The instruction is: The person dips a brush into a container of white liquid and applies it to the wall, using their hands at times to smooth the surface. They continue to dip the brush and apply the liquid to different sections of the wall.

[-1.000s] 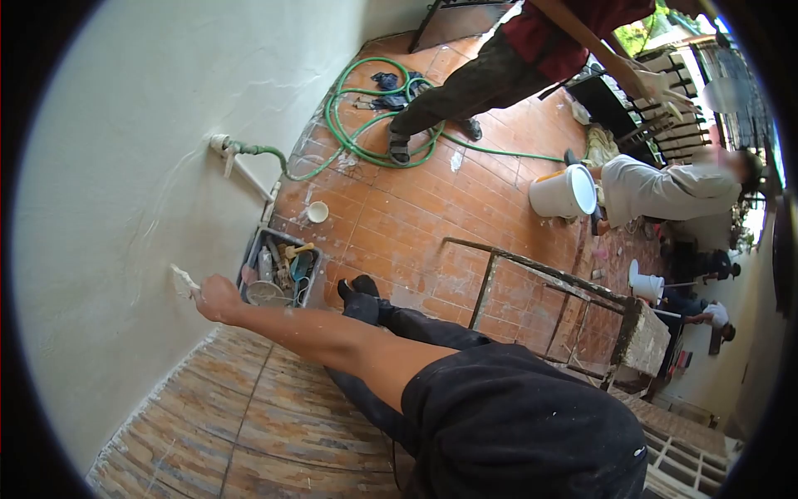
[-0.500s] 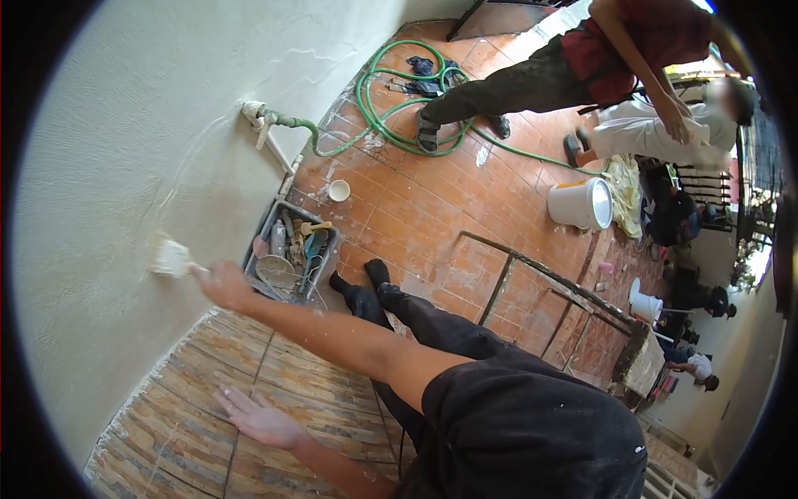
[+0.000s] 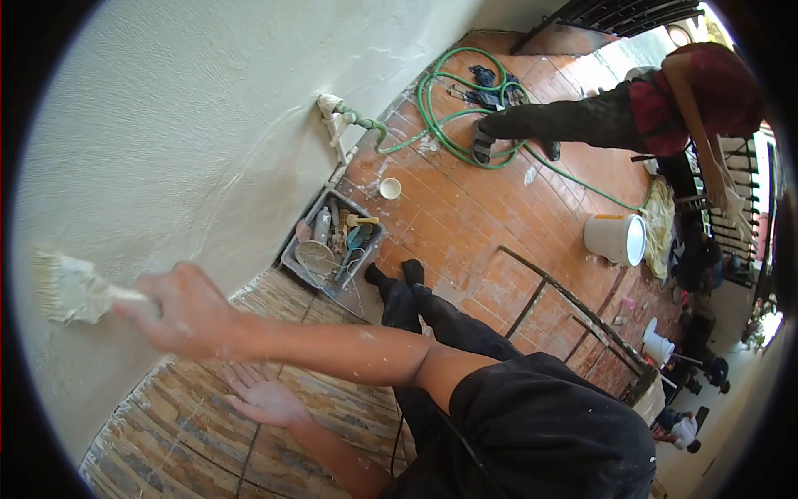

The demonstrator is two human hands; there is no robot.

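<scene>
My right hand (image 3: 187,312) is closed round the handle of a wide brush (image 3: 76,289). The brush's pale bristles are against the light plastered wall (image 3: 191,108) at the far left, and its head is coated in whitish material. Below that arm, my left hand (image 3: 264,397) has its fingers spread over the stone-patterned tiles (image 3: 183,432). It holds nothing, and whitish residue shows on its skin. Whether its palm touches the tiles I cannot tell.
A grey tray of tools (image 3: 309,287) stands by the wall, near a small white bowl (image 3: 390,188). A green hose (image 3: 426,100), a white bucket (image 3: 613,239) and a metal frame (image 3: 573,306) are on the orange floor. A person in red (image 3: 698,100) stands beyond; others are farther right.
The view has shifted, so the tray, hose and bucket appear farther right. My right hand has moved left along the wall with the brush and looks larger. My left hand stays spread.
</scene>
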